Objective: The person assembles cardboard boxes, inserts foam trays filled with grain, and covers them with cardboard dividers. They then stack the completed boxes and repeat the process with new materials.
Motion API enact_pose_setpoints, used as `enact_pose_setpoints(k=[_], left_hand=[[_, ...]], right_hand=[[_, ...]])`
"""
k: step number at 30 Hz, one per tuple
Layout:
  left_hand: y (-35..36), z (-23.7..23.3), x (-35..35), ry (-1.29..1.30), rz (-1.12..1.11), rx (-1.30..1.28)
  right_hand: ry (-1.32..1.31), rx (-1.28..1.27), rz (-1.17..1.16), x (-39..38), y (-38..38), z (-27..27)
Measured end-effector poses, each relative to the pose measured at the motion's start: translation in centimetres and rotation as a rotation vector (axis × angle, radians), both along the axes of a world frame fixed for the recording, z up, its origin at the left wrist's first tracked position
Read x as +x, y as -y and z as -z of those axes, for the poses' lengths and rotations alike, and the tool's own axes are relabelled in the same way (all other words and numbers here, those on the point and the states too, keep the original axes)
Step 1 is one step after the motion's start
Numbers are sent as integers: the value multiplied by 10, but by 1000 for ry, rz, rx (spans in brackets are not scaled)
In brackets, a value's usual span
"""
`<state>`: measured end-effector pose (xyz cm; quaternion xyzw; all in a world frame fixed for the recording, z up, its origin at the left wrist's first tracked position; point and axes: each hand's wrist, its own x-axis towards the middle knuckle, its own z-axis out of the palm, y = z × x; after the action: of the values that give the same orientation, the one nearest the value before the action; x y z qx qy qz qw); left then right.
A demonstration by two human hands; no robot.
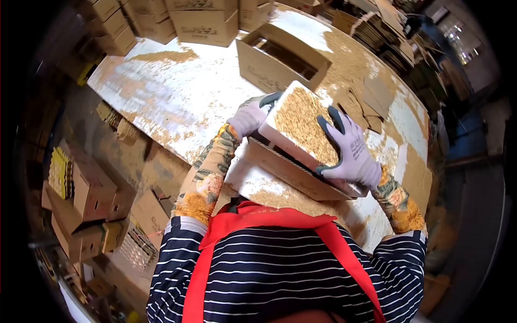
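A white foam box (276, 128) filled with loose golden husks or shavings (302, 119) sits slanted in front of me, over a brown cardboard box (291, 175). How far the foam box goes into the cardboard is hidden. My left hand (251, 115), in a pale glove with dark fingertips, grips the foam box's far left corner. My right hand (353, 151), gloved the same way, lies spread over the right end of the filling, with thumb and fingers wide apart. Its palm covers that end of the foam box.
Another open cardboard box (277, 70) stands just beyond, on the white table (161, 102) strewn with husks. Stacked cartons (202, 24) line the far edge. Dark flat pieces (366, 107) lie at right. Down on the left floor are open cartons (94, 188) and a yellow tray stack (60, 172).
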<state>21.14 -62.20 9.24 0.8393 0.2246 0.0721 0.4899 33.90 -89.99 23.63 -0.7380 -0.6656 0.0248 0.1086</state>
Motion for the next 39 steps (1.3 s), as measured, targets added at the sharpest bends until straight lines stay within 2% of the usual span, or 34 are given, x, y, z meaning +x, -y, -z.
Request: enact_pose_setpoints(k=[1, 3, 4, 6, 7, 9, 11, 13, 15, 16, 18, 19, 21, 23, 24, 25, 26, 27, 28, 29, 30, 31, 32, 34, 35, 36, 38, 39], left_hand=[[-2, -3, -2, 79, 6, -144], [-9, 26, 4, 179, -8, -243], [-10, 31, 6, 229, -13, -292], [-8, 34, 5, 159, 30, 9], [-2, 23, 3, 233, 64, 81], [10, 1, -1, 383, 122, 234], [22, -16, -2, 200, 123, 137], [48, -34, -3, -12, 5, 92], [54, -27, 3, -24, -9, 328], [37, -5, 3, -8, 31, 462], [37, -2, 10, 20, 56, 496], [43, -26, 9, 15, 41, 401], [49, -37, 11, -183, -17, 435], [36, -16, 11, 21, 38, 620], [40, -22, 12, 55, 57, 579], [43, -28, 13, 83, 74, 536], [36, -19, 13, 9, 58, 537], [38, -24, 15, 105, 123, 524], [37, -19, 16, 108, 125, 518], [30, -13, 15, 106, 129, 513], [23, -6, 15, 35, 91, 504], [32, -16, 17, 86, 118, 432], [30, -15, 18, 84, 128, 423], [20, -8, 17, 82, 140, 420], [13, -3, 13, 38, 93, 418], [13, -1, 15, -8, 47, 418], [21, -11, 22, 3, 94, 480], [27, -16, 21, 27, 126, 529]], right_hand=[[34, -30, 19, -1, -2, 7], [141, -115, -5, 1, -6, 32], [83, -149, -19, 0, -9, 37], [78, -121, -25, 0, -13, 39], [76, -95, -30, -1, -9, 39], [243, -221, 14, -14, -10, 40], [172, -278, -8, -18, -12, 65], [195, -160, 1, -8, -3, 120], [123, -219, -7, 0, 0, 149], [113, -302, -23, -1, -6, 149], [108, -428, -54, 6, -21, 164], [125, -469, -76, 9, -25, 180], [-103, -441, 126, 4, -28, 181], [-342, -405, -271, 30, -43, 137], [-661, -45, 46, 19, -14, 97], [-544, 324, 84, 23, 11, 83], [-476, 420, 171, 37, 45, 55], [-407, 510, 254, 58, 84, 32], [-262, 721, 426, 86, 125, 59], [-429, 613, 768, 102, 181, 48], [-446, 527, 1071, 121, 235, 60], [-311, 412, 1345, 144, 299, 89], [-426, 2, 1619, 166, 367, 111], [202, -9, 1788, 156, 490, 182], [203, -163, 2039, 141, 516, 189], [187, -173, 2045, 131, 538, 205], [431, -349, 1942, 116, 566, 246], [420, -361, 1943, 121, 569, 253]])
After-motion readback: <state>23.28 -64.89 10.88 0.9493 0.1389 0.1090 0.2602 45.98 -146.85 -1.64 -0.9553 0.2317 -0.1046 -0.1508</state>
